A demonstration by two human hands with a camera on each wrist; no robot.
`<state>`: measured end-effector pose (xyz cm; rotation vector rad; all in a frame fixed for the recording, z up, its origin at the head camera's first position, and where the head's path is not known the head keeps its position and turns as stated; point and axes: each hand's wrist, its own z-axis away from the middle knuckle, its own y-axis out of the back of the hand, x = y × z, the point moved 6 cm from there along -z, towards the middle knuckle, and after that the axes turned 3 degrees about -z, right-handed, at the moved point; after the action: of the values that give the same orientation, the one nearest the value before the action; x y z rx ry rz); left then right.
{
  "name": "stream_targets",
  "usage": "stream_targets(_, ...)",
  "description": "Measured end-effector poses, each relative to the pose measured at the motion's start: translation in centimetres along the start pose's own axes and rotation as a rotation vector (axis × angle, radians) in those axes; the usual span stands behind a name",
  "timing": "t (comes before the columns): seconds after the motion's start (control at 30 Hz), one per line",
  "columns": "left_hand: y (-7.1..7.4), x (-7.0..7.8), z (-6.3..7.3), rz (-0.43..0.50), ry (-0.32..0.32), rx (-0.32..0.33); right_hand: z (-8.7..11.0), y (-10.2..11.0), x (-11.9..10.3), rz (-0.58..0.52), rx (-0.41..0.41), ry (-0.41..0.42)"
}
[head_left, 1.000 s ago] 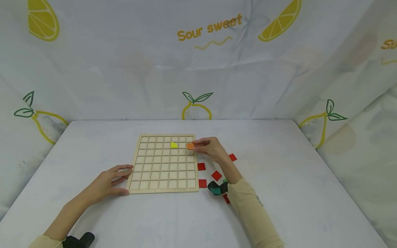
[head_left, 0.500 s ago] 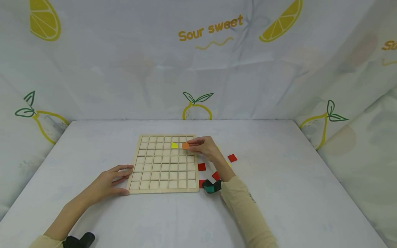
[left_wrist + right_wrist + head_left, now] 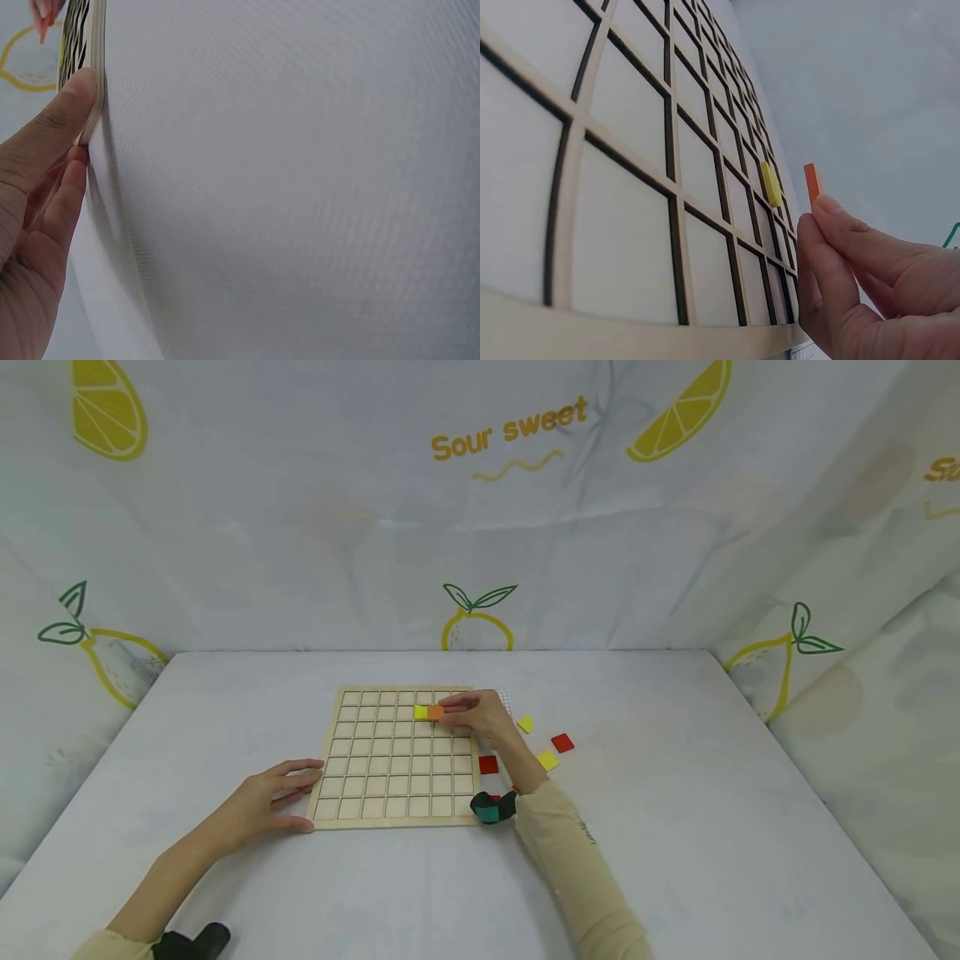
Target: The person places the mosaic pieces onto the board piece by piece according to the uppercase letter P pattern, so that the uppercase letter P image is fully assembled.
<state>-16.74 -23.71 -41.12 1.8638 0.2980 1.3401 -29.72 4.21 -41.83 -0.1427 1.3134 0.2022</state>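
A wooden grid board [image 3: 366,810] lies flat on the white table. My right hand [image 3: 480,714] pinches an orange square tile [image 3: 435,712] between thumb and fingers over the board's far right part. In the right wrist view the orange tile [image 3: 811,184] stands off from the grid, above it. Just left of it in the head view, a yellow tile [image 3: 420,712] sits on the board. My left hand [image 3: 266,802] rests against the board's left edge, fingers spread and thumb at the near corner. The left wrist view shows the thumb [image 3: 75,94] touching the board's side.
Right of the board lie red tiles [image 3: 562,742] and yellow tiles [image 3: 548,761], some covered by my right forearm. Part of a gridded paper [image 3: 504,702] shows behind my right hand. A black strap [image 3: 493,807] hangs from the right wrist. White lemon-print cloth rises behind the table.
My right hand has moved left over the board with the orange tile, up to the yellow tile. Yellow tiles on the table have come into view. My left hand has stayed in place.
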Motion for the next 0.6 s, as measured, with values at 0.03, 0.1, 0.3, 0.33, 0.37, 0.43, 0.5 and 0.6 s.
stream_targets(0.03, 0.0, 0.0, 0.0, -0.003, 0.002, -0.001, 0.0, -0.1, 0.0, -0.007, 0.004, 0.001)
stream_targets(0.1, 0.0, 0.0, -0.1, -0.008, 0.006, -0.001, -0.1, -0.3, -0.1, -0.021, 0.008, 0.009)
stream_targets(0.3, 0.0, 0.1, 0.0, -0.013, 0.003, -0.001, -0.4, -0.8, -0.3, -0.042, 0.018, 0.03)
stream_targets(0.33, 0.1, 0.1, 0.0, -0.006, 0.001, 0.0, -0.4, -0.9, -0.3, -0.035, 0.02, 0.033)
stream_targets(0.37, 0.1, 0.1, 0.1, -0.002, -0.001, 0.001, -0.4, -1.1, -0.4, -0.028, 0.021, 0.039)
stream_targets(0.43, 0.1, 0.1, 0.1, -0.003, -0.01, 0.006, -0.4, -1.3, -0.6, -0.014, 0.021, 0.056)
stream_targets(0.5, 0.1, 0.1, 0.1, -0.002, -0.013, 0.008, -0.5, -1.6, -0.7, -0.001, 0.023, 0.07)
stream_targets(0.6, 0.0, 0.2, 0.1, -0.021, -0.014, 0.004, -0.4, -1.9, -1.0, 0.031, 0.029, 0.083)
